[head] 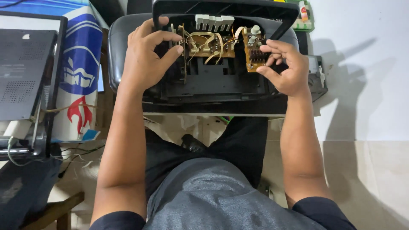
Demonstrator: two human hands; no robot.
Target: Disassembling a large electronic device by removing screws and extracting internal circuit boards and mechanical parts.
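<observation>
Working: opened black radio cassette player resting on a black stool before the knees.
Left hand: fingers pinching the brown circuit board edge.
Right hand: curled, gripping the small knob board.
Care: lift gently, wires look short.

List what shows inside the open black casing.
Inside the casing: a brown circuit board with wires, a smaller board bearing knobs, and white keys. The left hand covers the left end.

Both forearms bare; left hand & right hand w/o gloves or rings. Short dark sleeves end well back from hands (near elbows). Grey tee, black trousers.
</observation>
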